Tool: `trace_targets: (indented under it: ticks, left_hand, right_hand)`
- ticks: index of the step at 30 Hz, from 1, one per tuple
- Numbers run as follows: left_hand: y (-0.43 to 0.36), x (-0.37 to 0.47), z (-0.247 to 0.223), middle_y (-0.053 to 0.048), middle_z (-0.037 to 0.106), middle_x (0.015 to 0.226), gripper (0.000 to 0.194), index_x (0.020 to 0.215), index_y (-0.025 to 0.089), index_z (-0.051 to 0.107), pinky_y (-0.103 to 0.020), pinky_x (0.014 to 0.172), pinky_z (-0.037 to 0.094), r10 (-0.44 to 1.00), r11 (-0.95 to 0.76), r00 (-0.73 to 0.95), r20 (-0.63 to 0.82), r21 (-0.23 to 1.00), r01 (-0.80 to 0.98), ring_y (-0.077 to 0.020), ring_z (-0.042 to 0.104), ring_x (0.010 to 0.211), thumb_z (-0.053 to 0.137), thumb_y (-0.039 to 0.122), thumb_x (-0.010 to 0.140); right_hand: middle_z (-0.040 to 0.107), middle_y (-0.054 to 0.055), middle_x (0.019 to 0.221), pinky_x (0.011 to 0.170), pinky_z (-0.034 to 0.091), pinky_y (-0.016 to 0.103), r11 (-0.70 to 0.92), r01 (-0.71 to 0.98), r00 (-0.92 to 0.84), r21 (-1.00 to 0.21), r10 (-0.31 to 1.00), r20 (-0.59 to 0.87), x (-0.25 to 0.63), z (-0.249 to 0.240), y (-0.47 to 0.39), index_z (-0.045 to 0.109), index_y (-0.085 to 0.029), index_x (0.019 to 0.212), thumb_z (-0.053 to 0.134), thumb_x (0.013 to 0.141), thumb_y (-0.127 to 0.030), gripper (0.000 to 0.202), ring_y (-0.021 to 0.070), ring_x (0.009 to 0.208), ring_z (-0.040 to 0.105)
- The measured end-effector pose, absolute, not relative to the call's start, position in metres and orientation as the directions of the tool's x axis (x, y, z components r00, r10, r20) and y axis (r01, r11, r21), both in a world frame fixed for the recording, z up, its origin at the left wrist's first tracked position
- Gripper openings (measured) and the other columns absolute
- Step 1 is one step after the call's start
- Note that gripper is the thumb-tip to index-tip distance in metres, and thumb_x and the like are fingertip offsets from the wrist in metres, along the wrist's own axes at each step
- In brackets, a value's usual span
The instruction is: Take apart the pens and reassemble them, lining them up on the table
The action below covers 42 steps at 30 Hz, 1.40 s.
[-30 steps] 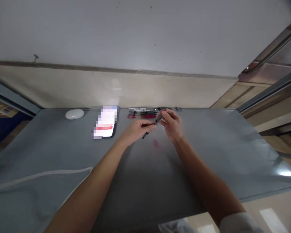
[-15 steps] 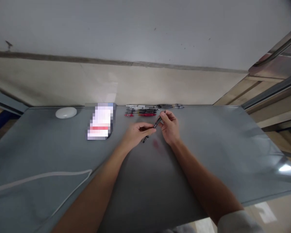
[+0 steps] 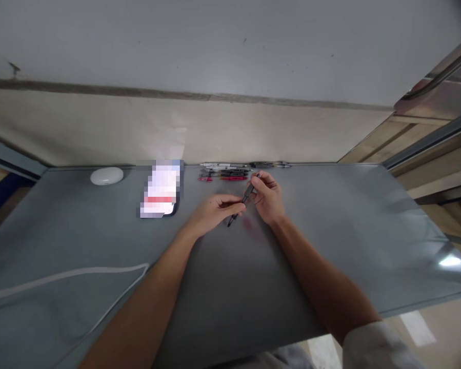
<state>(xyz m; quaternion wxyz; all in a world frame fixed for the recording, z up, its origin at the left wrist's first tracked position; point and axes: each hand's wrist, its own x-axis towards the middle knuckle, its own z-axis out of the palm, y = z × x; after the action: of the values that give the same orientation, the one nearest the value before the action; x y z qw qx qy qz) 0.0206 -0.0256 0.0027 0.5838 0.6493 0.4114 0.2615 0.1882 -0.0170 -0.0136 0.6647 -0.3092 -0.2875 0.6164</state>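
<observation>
A dark pen (image 3: 247, 193) slants between my two hands above the grey table (image 3: 230, 287). My left hand (image 3: 218, 211) pinches its middle to lower part, and the lower end sticks out below the fingertips. Around the upper end, the fingers and thumb of my right hand (image 3: 267, 197) are closed. Just beyond my hands lie several pens: white ones (image 3: 220, 165), black ones (image 3: 230, 172) and a red one (image 3: 234, 178). More dark pens (image 3: 271, 164) lie to their right, along the table's back edge.
At the left back are a white rounded object (image 3: 107, 176) and a phone with a lit, blurred screen (image 3: 161, 187). A white cable (image 3: 76, 271) crosses the table at the left. A wall (image 3: 272, 130) rises behind the back edge.
The view has shifted slightly. Both hands keep hold of the pen, and my right fingers have moved a little at its upper end.
</observation>
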Motion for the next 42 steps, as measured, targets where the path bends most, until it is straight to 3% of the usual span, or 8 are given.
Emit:
trace_targets:
  ticks: [8,22,29,36,42]
  left_hand:
    - [-0.025,0.020,0.005,-0.003,0.067,0.075,0.023,0.079,0.016,0.070,-0.026,0.069,0.044,0.820,0.022,0.554,-0.140,0.976,0.215,-0.0142,0.060,0.073,0.063,0.037,0.082]
    - [-0.028,0.022,-0.001,-0.004,0.066,0.073,0.025,0.087,0.013,0.071,-0.028,0.068,0.045,0.748,0.117,0.654,-0.109,0.993,0.031,-0.0130,0.058,0.068,0.060,0.035,0.087]
    - [-0.027,0.024,-0.007,-0.004,0.068,0.082,0.025,0.095,0.016,0.070,-0.028,0.070,0.046,0.834,0.176,0.532,-0.143,0.984,-0.012,-0.0121,0.061,0.069,0.069,0.035,0.081]
    - [-0.027,0.023,-0.006,-0.001,0.066,0.073,0.026,0.094,0.017,0.070,-0.027,0.069,0.046,0.846,0.152,0.508,-0.164,0.986,0.066,-0.0118,0.060,0.068,0.072,0.036,0.077]
    - [-0.029,0.020,0.002,-0.005,0.070,0.078,0.024,0.092,0.014,0.072,-0.030,0.072,0.048,0.778,0.174,0.607,-0.161,0.984,0.039,-0.0137,0.062,0.070,0.065,0.035,0.083]
  right_hand:
    - [0.058,-0.006,0.076,0.048,0.054,0.021,0.028,-0.595,0.017,-0.803,1.000,0.022,0.188,-0.014,-0.018,0.061,-0.023,0.076,0.077,0.067,-0.025,0.019,0.0078,0.061,0.054]
    - [0.061,-0.004,0.078,0.048,0.052,0.018,0.004,-0.615,-0.037,-0.788,0.999,0.034,0.190,-0.013,-0.021,0.066,-0.024,0.079,0.074,0.071,-0.028,0.012,0.0085,0.066,0.061]
    - [0.059,-0.008,0.077,0.055,0.052,0.019,0.018,-0.670,0.031,-0.742,0.999,-0.004,0.191,-0.013,-0.017,0.061,-0.026,0.076,0.076,0.067,-0.023,0.018,0.0065,0.065,0.060]
    - [0.059,-0.009,0.074,0.053,0.050,0.017,0.039,-0.646,0.062,-0.762,0.998,-0.002,0.191,-0.014,-0.017,0.061,-0.026,0.076,0.077,0.067,-0.023,0.018,0.0057,0.065,0.058]
    - [0.063,-0.005,0.080,0.046,0.053,0.022,-0.012,-0.628,-0.067,-0.778,0.997,0.039,0.193,-0.015,-0.020,0.065,-0.026,0.084,0.073,0.071,-0.029,0.016,0.0109,0.067,0.063]
